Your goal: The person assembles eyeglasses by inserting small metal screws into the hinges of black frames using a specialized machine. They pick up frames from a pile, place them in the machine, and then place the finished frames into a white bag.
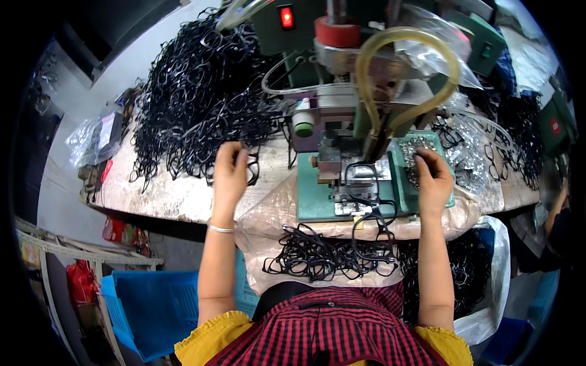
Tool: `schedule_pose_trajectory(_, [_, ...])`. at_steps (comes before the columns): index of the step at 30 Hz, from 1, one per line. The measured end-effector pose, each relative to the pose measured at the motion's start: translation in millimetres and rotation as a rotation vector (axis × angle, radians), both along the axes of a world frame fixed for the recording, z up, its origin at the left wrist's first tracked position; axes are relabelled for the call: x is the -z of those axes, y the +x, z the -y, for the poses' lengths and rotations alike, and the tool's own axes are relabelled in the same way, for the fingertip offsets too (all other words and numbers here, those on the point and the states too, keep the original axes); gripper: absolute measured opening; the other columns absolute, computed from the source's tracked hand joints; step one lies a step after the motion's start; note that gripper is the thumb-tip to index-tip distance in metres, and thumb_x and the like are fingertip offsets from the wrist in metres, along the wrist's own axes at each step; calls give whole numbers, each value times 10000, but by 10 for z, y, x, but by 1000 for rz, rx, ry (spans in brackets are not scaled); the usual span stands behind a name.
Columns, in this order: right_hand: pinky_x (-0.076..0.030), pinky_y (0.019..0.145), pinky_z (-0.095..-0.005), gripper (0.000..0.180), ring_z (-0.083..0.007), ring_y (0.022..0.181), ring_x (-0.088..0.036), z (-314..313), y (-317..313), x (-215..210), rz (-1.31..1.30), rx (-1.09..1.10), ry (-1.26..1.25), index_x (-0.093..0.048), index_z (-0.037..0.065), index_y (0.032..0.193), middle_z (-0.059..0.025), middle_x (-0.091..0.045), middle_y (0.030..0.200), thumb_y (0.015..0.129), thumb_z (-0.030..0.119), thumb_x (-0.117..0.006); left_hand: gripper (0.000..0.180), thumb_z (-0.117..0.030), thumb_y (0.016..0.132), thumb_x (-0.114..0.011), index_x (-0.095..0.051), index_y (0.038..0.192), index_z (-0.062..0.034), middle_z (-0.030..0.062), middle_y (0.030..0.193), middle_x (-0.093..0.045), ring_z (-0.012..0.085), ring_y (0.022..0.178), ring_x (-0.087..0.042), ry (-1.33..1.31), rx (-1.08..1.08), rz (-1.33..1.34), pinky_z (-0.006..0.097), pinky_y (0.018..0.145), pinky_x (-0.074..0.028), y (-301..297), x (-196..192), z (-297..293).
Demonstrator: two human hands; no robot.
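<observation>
Pinching a black frame (251,168), the left hand (229,174) risks snagging the tangled pile (201,104); right hand (432,177) pinches small metal parts (412,154).

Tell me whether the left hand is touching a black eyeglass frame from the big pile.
Touching. The head view shows the left hand with its fingers curled around a black eyeglass frame at the near edge of the pile.

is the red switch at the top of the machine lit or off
Lit: the red switch glows bright against the dark green machine housing, brighter than the red parts nearby.
</observation>
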State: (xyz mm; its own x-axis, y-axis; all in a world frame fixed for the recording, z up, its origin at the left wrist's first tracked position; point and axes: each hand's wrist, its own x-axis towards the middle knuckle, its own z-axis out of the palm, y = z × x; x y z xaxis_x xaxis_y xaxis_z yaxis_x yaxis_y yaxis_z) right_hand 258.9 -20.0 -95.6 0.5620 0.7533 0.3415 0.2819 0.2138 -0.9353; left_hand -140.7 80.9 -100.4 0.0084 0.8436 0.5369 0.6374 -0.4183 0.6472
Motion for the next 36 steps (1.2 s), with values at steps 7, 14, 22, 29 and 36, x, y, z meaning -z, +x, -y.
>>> schedule_pose_trajectory(7, [-487, 848, -268, 113, -140, 899, -638, 321, 165, 0, 261, 156, -79, -707, 4, 955, -49, -699, 945, 845, 9, -681, 230, -202, 1001, -408, -517, 999, 1, 162, 1007, -681, 240, 945, -649, 72, -514, 331, 337, 797, -505, -1814, -81, -829])
schedule_pose_trajectory(14, [-476, 861, -286, 117, -171, 898, -631, 870, 165, 60, 277, 249, -89, -698, -14, 932, -73, -688, 927, 816, -22, -691, 348, -280, 1019, -401, -547, 1009, 35, 229, 1047, -647, 396, 964, -607, 159, -551, 99, 444, 868, -459, -961, 858, -1359])
schedule_pose_trajectory(22, [-478, 808, -267, 175, -134, 854, -633, -46, -563, -709, -7, -263, 99, -660, -18, 960, -53, -689, 889, 788, 4, -686, 257, -235, 1006, -472, -563, 1014, 5, 222, 947, -653, 404, 873, -616, 242, -618, -147, 450, 787, -464, -170, 52, -693])
schedule_pose_trajectory(29, [-460, 841, -228, 438, -98, 882, -604, -8, -709, -625, -227, -318, 136, -544, -32, 1217, -40, -657, 893, 805, -19, -692, 107, -205, 1019, -539, -491, 964, -128, 53, 888, -634, 78, 723, -569, 131, 31, 890, 233, 554, -474, 547, -447, 450])
schedule_pose_trajectory(36, [-462, 877, -244, 482, -107, 926, -611, 97, -943, -864, -626, -391, 126, -503, -43, 1270, -60, -675, 966, 821, -30, -681, 126, -86, 1009, -515, -547, 1025, 35, 215, 1004, -664, 255, 878, -677, 258, 572, 687, 335, 646, -597, 1262, -1422, 567])
